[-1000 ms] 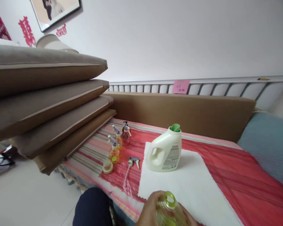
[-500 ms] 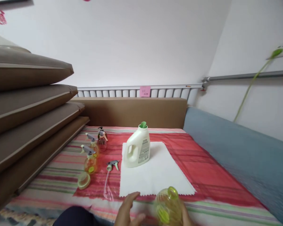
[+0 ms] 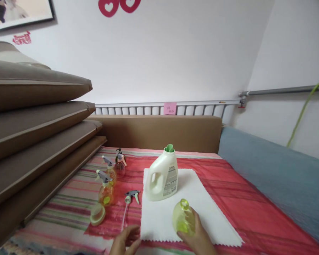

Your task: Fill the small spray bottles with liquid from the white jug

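Note:
My right hand (image 3: pixel 198 233) is wrapped round a see-through yellow-green bottle (image 3: pixel 181 216) with an open neck, over the front part of a white cloth (image 3: pixel 210 212). Whether the bottle's base touches the cloth I cannot tell. My left hand (image 3: pixel 126 241), fingers apart and curved, is at the cloth's front left corner and holds nothing. Close ahead of it lies a grey and pale green spray trigger (image 3: pixel 132 194) with its thin tube. A big white detergent jug (image 3: pixel 162 180) stands upright on the cloth, with a green piece (image 3: pixel 169 148) in its mouth.
Several spray bottles (image 3: pixel 105 194) stand in a row on the left of the red striped cover (image 3: pixel 228 198). A pale round lid (image 3: pixel 97 214) lies before them. Stacked cushions (image 3: pixel 42 131) rise at far left, a brown board (image 3: pixel 159 132) behind, a blue padded side (image 3: pixel 276 177) at right.
My right hand has carried the yellow-green bottle forward onto the white cloth's area. My left hand has shifted left, away from the bottle. The head view has tilted up and turned slightly left.

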`<state>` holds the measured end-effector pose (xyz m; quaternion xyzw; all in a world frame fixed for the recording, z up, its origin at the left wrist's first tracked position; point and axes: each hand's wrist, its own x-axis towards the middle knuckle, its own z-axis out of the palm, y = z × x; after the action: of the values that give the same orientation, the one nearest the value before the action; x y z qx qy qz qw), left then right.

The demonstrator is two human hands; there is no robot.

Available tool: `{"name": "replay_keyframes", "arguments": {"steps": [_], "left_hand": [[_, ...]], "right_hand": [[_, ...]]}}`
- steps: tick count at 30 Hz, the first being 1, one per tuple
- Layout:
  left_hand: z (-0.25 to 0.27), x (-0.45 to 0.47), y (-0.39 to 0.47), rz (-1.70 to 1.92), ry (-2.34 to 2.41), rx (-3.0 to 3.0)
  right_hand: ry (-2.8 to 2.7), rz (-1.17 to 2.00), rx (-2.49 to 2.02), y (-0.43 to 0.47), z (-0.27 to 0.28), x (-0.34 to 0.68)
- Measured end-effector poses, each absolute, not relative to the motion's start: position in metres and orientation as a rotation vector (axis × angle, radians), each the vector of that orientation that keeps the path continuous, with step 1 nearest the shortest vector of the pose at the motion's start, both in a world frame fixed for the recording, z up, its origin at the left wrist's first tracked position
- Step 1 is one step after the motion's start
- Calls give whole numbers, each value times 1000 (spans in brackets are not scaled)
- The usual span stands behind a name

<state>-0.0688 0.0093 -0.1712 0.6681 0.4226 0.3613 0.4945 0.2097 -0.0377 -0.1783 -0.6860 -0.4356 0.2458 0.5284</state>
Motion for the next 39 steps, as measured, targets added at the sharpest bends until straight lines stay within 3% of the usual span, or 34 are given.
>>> {"name": "replay_keyframes", "arguments": {"steps": [9,26,31,39], "left_hand": [[-108,-5,64,1143,913,1744],[-105,-50,108,1287,939,1127],[-112,-57,92,1084,780,1413],[-154,-31,74,968,836,1674]], "right_hand": [[-1051,672,-1632,-16,-189,167],[-1211,671,-1632,27,-172,85],[-1208,614,-1659,33,-162,79],[-1271,871,-1480,17,-157,92]]}}
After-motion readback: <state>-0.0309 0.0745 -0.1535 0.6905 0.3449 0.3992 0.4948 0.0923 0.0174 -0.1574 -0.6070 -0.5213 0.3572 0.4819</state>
